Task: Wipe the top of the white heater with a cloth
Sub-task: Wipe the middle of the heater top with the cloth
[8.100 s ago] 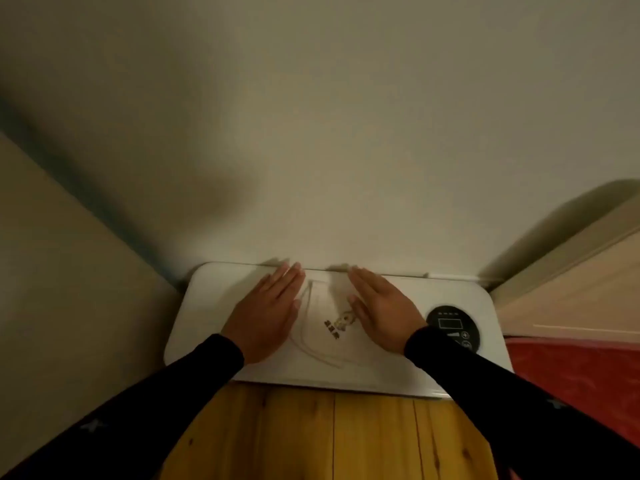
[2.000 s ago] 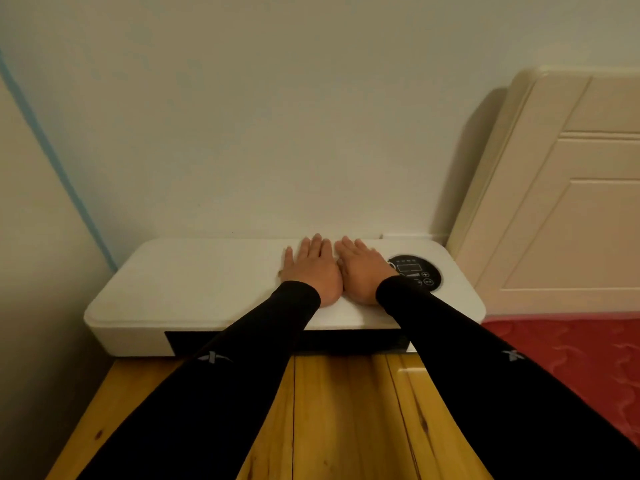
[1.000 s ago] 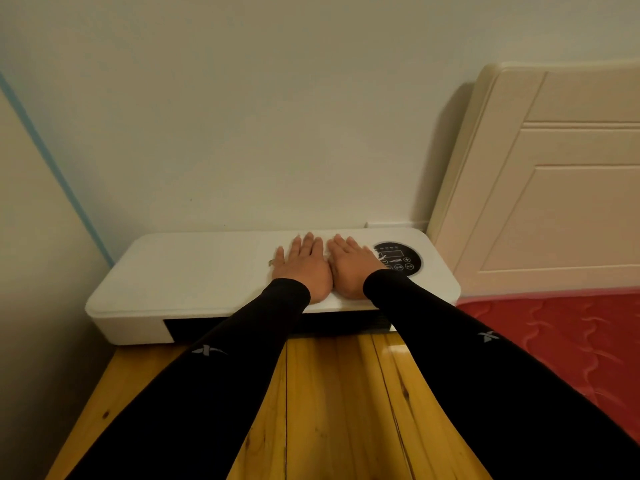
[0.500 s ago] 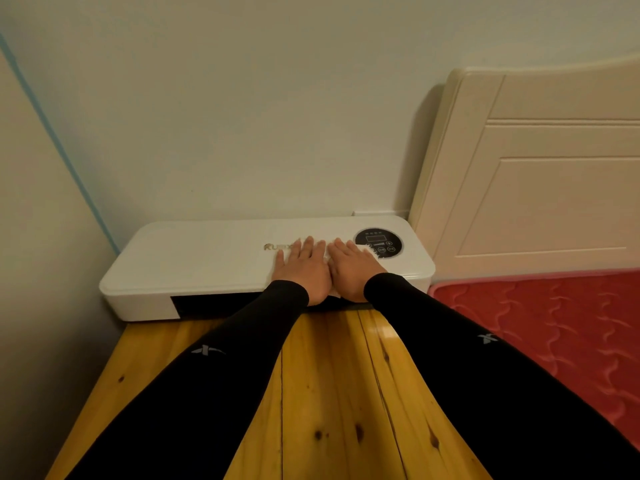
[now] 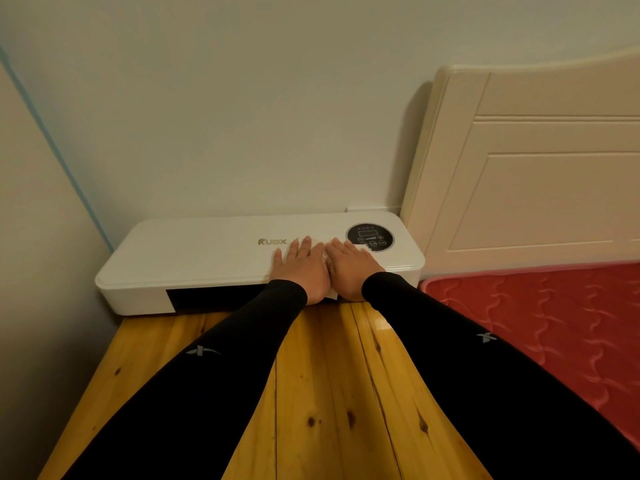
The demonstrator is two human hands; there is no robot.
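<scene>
White heater (image 5: 207, 258) lies flat on wooden surface (image 5: 322, 393), back against wall, tucked in corner beside headboard (image 5: 536, 168). Left hand (image 5: 300, 268) and right hand (image 5: 351, 268) side by side on heater's right half, palms down, fingers flat and near together, nothing gripped. White cloth (image 5: 331, 295) pinned beneath both; only slivers show between hands and at front edge, so extent unclear. Flat palms spread pressure for wiping. Black control panel (image 5: 370, 237) just beyond right fingertips.
</scene>
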